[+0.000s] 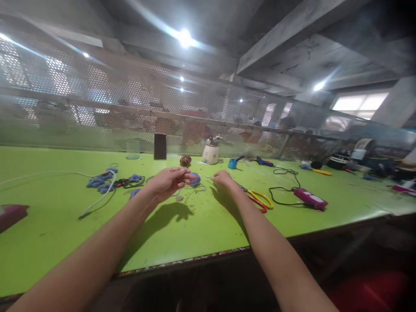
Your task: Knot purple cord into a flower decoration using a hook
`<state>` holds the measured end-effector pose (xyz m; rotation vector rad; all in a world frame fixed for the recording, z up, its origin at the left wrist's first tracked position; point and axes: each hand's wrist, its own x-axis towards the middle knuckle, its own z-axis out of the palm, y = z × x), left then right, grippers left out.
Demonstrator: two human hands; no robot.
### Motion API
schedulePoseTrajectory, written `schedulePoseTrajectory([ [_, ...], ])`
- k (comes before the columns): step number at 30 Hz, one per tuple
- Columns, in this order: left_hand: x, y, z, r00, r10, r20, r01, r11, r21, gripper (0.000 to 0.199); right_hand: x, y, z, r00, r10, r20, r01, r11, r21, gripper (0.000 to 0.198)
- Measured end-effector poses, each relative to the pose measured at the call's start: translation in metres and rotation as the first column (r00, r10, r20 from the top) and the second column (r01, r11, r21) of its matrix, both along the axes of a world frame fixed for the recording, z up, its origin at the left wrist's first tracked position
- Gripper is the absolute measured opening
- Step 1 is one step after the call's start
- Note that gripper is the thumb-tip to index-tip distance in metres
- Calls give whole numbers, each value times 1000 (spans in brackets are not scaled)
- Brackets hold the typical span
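My left hand (169, 183) hovers over the green table, its thumb and fingers drawn together in a pinch. Anything between those fingertips is too small to make out. A ball of blue-violet yarn (195, 179) lies just beyond its fingertips, with loose strands around it. To the right, my right hand (222, 178) is closed low over the table, and a small pale tip (208, 177) pokes out from its fingers. Scissors (261, 200) with red and yellow handles lie beside the right forearm. Blue crocheted pieces (101, 181) are left of my left hand.
At the back stand a cream bottle (210, 154), a dark upright rectangular object (160, 146) and a clear cup (133, 150). A multicoloured yarn ball (185, 161) sits nearby. Rightward are a blue pot (232, 164), a glue gun (264, 161) and a corded magenta box (310, 199).
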<state>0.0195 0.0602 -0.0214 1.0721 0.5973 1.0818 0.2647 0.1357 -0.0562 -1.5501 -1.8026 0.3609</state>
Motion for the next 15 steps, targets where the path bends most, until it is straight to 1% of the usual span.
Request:
schedulePoseTrajectory([
  [2,0,0,0,1000,-12,-14,12,1000,5,15,-5,-3,4,997,-52,-50,54,998,40,13],
  [3,0,0,-1,999,-26,-32,26,1000,7,15,-9,-6,8,994,-50,-100,56,997,61,10],
  [4,0,0,-1,997,-47,-60,48,999,7,14,-14,-10,12,990,-29,-140,41,996,84,14],
  [5,1,-1,-1,993,-73,-92,74,997,5,13,-20,-15,17,984,12,-177,7,994,105,22],
  [7,1,-1,-2,978,-133,-159,133,991,-8,12,-33,-30,25,958,142,-250,-113,985,127,37],
  [8,1,-2,-3,970,-158,-184,158,987,-13,12,-39,-38,28,924,252,-289,-225,966,125,42],
  [9,1,-2,-3,964,-175,-201,176,984,-14,13,-45,-46,30,803,445,-396,-442,891,104,46],
  [10,1,-2,-4,960,-184,-212,186,982,-10,13,-50,-54,32,687,553,-471,-597,799,69,48],
  [11,1,-3,-4,956,-194,-221,198,980,-2,13,-53,-60,33,611,605,-511,-695,719,19,48],
  [12,0,-2,-5,952,-207,-226,215,977,9,13,-55,-64,33,565,627,-536,-754,657,-27,48],
  [13,-1,-2,-5,947,-223,-230,234,972,20,13,-55,-66,33,562,630,-536,-774,629,-71,49],
  [14,-2,0,-6,942,-239,-235,253,967,30,13,-55,-67,33,583,626,-517,-770,630,-105,49],
  [15,-3,1,-8,936,-254,-243,271,962,37,12,-53,-66,33,616,619,-487,-750,649,-124,48],
])
